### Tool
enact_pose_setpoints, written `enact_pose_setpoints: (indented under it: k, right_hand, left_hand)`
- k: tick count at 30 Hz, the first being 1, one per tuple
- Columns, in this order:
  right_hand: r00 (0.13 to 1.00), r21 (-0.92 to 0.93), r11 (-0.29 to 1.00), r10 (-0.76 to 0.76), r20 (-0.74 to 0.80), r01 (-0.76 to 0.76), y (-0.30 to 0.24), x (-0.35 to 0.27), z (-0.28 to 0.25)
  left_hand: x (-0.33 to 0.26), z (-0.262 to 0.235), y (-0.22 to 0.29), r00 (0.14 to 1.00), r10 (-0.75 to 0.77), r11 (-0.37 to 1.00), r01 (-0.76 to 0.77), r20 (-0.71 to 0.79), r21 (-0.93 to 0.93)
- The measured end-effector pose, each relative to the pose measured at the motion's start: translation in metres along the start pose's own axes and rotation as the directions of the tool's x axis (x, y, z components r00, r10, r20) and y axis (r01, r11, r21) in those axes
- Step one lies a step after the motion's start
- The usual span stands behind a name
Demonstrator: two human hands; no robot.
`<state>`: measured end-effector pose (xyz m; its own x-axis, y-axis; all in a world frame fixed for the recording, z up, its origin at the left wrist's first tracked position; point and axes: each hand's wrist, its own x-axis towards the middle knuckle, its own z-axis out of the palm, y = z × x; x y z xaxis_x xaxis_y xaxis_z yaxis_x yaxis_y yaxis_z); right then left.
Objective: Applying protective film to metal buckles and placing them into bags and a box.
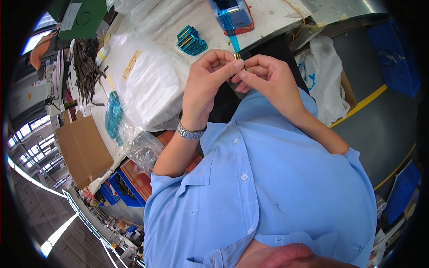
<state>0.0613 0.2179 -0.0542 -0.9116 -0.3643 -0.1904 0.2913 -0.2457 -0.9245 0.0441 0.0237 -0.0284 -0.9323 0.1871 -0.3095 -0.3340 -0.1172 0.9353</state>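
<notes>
Blue tape stretched from its dispenser onto a small gold piece pinched between both hands.

Both hands meet near the far middle of the scene, above the bench edge: the left hand closes thumb and forefinger on the gold piece from the left, and the right hand pinches it from the right, fingertips touching. The step looks like wrapping the strip around the piece; the next move seems to call for turning it while keeping the strip taut. A stack of teal-wrapped pieces lies left of the dispenser on the white bench, and a white bag lies farther left. Fingers cover most of the gold piece, so its shape is unclear; the dispenser is cut off at the top.
</notes>
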Motion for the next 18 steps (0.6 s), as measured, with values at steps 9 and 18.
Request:
enact_pose_setpoints:
  k: [9,18]
  right_hand:
    - [0.999,0.201,0.979,0.021,0.026,-0.026,0.004,-0.001,-0.003]
    - [0.972,0.193,0.965,0.140,0.188,-0.176,-0.009,-0.009,-0.019]
  left_hand:
    - [0.008,-0.013,-0.001,0.987,-0.152,0.987,0.149,0.045,0.059]
    - [0.010,-0.024,0.003,0.958,-0.258,0.963,0.266,0.124,-0.051]
